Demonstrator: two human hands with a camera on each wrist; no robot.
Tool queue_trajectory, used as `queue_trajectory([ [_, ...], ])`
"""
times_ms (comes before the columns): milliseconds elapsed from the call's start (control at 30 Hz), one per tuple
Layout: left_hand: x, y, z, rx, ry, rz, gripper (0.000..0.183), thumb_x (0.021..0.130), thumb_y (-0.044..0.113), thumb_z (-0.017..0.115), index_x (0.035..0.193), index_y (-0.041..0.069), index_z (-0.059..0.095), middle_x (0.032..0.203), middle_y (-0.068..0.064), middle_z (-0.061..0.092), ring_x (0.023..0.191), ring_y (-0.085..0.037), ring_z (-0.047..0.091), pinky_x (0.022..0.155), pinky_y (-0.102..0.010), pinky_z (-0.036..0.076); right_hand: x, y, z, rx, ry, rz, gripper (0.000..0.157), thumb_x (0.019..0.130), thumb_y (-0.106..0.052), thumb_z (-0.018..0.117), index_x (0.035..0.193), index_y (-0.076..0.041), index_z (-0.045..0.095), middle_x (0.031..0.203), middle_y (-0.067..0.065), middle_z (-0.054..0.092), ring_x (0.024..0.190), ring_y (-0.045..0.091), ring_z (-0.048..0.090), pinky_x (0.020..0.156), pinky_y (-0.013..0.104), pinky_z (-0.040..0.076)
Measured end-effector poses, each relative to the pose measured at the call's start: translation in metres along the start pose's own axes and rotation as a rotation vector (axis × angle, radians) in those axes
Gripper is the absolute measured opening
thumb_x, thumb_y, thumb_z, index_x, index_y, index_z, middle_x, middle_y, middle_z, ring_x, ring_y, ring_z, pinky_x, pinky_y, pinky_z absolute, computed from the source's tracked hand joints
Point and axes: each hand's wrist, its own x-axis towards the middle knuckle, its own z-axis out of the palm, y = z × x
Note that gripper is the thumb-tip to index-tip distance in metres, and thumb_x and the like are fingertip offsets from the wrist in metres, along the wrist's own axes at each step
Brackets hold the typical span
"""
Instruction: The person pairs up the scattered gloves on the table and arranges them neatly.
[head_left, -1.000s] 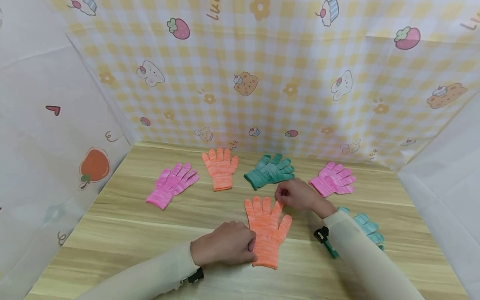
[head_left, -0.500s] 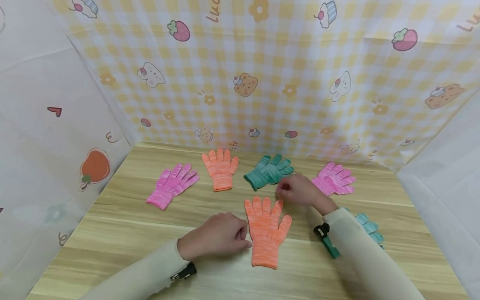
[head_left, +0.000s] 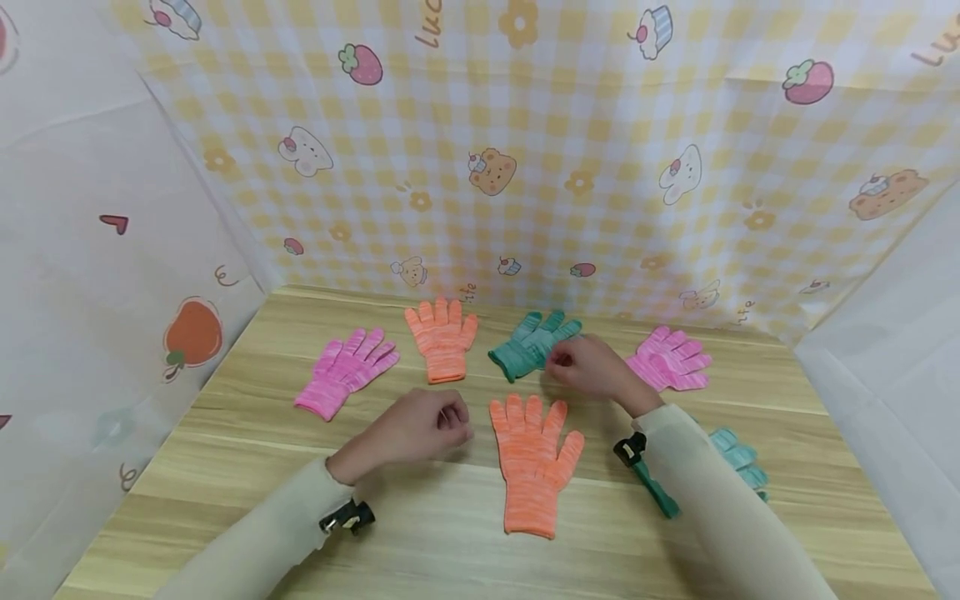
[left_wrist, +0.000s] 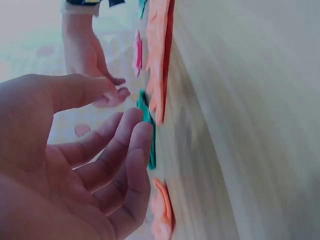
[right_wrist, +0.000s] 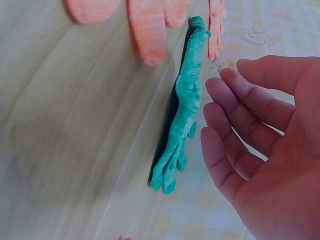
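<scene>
We see the near orange glove (head_left: 534, 475) flat on the desk (head_left: 420, 533); to its right, a sleeve (head_left: 720, 500) partly hides an aqua glove (head_left: 740, 455). To its left hovers the left hand (head_left: 420, 423), fingers loosely bent, holding nothing; one pink glove (head_left: 347, 372) lies beyond. Past the near orange glove's tips, the right hand (head_left: 592, 367), fingers also slack and empty, hangs by the green glove (head_left: 528, 346). Beyond the near orange glove also lie another pink glove (head_left: 673, 358), rightward, and the far orange glove (head_left: 442, 342), slightly left.

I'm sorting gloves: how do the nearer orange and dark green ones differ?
The nearer orange glove lies fingers-forward; the dark green glove slants rightward. In the head view, the right hand partly covers the dark green glove, not the nearer orange glove. Both lie on the table.
</scene>
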Motion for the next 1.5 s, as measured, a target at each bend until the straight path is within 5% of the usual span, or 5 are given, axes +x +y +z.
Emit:
queue_trajectory([
  [333, 0.017, -0.026, -0.02, -0.02, 0.171, -0.141, 0.012, 0.103, 0.019, 0.074, 0.109, 0.009, 0.073, 0.096, 0.002, 0.072, 0.085, -0.013, 0.066, 0.078, -0.036, 0.057, 0.018, -0.008, 0.003, 0.021, 0.021, 0.002, 0.014, 0.101, -0.014, 0.07, 0.093, -0.008, 0.08, 0.081, -0.004, 0.073, 0.073, 0.012, 0.063, 0.076, 0.042, 0.057],
  [633, 0.032, -0.041, -0.027, 0.08, 0.291, -0.151, 0.017, 0.097, 0.009, 0.074, 0.111, -0.001, 0.073, 0.094, -0.005, 0.075, 0.087, -0.02, 0.071, 0.083, -0.042, 0.06, 0.038, -0.017, 0.004, 0.046, 0.02, 0.056, 0.018, 0.101, -0.017, 0.066, 0.094, -0.009, 0.08, 0.081, -0.002, 0.072, 0.069, 0.013, 0.059, 0.072, 0.037, 0.053],
  [933, 0.038, -0.043, -0.027, 0.153, 0.303, -0.186, 0.027, 0.096, 0.01, 0.08, 0.118, -0.005, 0.076, 0.101, -0.014, 0.072, 0.091, -0.027, 0.066, 0.083, -0.046, 0.058, 0.06, -0.028, 0.008, 0.05, 0.019, 0.093, 0.021, 0.105, -0.019, 0.066, 0.104, -0.007, 0.083, 0.094, 0.003, 0.078, 0.081, 0.019, 0.068, 0.082, 0.042, 0.057],
  [1133, 0.042, -0.045, -0.027, 0.146, 0.273, -0.28, 0.041, 0.1, 0.022, 0.078, 0.12, -0.011, 0.069, 0.098, -0.015, 0.07, 0.087, -0.029, 0.066, 0.085, -0.048, 0.059, 0.073, -0.029, 0.012, 0.109, 0.019, 0.153, 0.022, 0.105, -0.019, 0.067, 0.109, -0.004, 0.082, 0.102, 0.007, 0.079, 0.091, 0.024, 0.072, 0.088, 0.046, 0.059],
  [1500, 0.046, -0.056, -0.024, 0.13, 0.2, -0.374, 0.032, 0.104, 0.028, 0.075, 0.094, -0.001, 0.065, 0.073, -0.007, 0.056, 0.057, -0.016, 0.047, 0.053, -0.032, 0.043, 0.082, -0.023, 0.026, 0.139, 0.031, 0.157, 0.02, 0.105, -0.015, 0.068, 0.108, -0.002, 0.084, 0.1, 0.009, 0.08, 0.086, 0.023, 0.072, 0.086, 0.044, 0.06],
])
